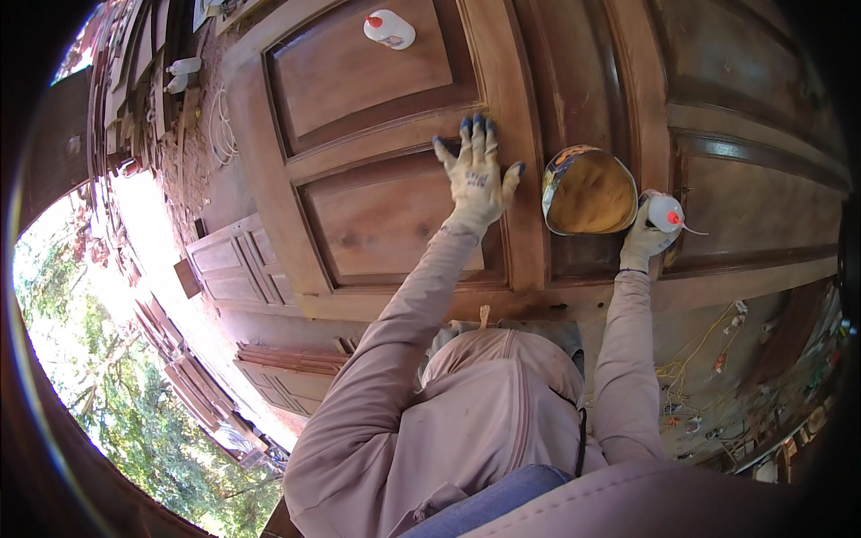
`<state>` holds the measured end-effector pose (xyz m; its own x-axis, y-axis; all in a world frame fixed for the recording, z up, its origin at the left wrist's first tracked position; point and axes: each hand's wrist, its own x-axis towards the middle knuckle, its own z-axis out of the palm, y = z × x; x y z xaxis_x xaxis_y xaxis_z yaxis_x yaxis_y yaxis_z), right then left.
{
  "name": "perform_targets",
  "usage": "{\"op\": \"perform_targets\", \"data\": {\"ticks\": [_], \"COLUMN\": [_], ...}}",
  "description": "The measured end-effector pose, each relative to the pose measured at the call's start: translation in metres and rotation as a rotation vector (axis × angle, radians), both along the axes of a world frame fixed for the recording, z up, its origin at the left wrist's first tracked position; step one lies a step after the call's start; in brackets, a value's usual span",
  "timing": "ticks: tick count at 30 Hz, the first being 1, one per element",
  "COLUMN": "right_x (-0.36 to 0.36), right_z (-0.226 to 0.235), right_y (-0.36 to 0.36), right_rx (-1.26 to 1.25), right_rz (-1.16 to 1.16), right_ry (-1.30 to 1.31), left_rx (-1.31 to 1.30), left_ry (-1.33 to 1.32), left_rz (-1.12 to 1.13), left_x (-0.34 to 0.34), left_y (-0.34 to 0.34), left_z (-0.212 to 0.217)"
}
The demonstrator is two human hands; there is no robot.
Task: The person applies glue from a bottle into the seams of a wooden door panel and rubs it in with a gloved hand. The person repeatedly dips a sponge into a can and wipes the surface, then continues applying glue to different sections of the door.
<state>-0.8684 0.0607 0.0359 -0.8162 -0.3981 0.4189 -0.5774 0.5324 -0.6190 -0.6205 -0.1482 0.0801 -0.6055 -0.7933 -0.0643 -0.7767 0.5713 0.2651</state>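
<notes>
A brown panelled wooden door (309,166) lies flat before me. My gloved left hand (477,175) rests on its frame between two panels, fingers spread, holding nothing. In my gloved right hand (639,240) is a white squeeze bottle (664,213) with a red-orange cap and a thin nozzle pointing right. Just left of that hand stands an open round container (587,193) with tan-brown powdery stuff inside; whether my hand touches it I cannot tell. Another white bottle (389,30) with a red cap lies on the far panel.
Yellow cords (691,359) lie on the floor at the right. More panelled doors (238,260) and stacked boards (287,359) are at the left. A coiled white cable (221,125) and two white containers (183,73) sit beyond the door's left edge.
</notes>
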Motion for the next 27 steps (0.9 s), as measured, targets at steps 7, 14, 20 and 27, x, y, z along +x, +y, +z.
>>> {"op": "perform_targets", "data": {"ticks": [7, 14, 20, 27], "right_x": [0.002, -0.002, 0.003, 0.002], "right_z": [0.003, -0.005, 0.003, -0.005], "right_y": [-0.002, 0.002, -0.001, 0.0], "right_rx": [-0.007, -0.037, 0.078, -0.076], "right_rz": [0.001, 0.009, -0.042, -0.001], "right_ry": [-0.002, -0.062, 0.065, -0.072], "left_rx": [-0.021, -0.043, -0.068, -0.114], "left_ry": [-0.102, -0.085, -0.041, -0.058], "left_rz": [-0.021, 0.044, 0.127, -0.057], "left_x": [0.009, 0.007, -0.007, -0.013], "left_y": [0.013, 0.03, -0.001, -0.006], "left_z": [0.007, 0.007, 0.005, 0.009]}}
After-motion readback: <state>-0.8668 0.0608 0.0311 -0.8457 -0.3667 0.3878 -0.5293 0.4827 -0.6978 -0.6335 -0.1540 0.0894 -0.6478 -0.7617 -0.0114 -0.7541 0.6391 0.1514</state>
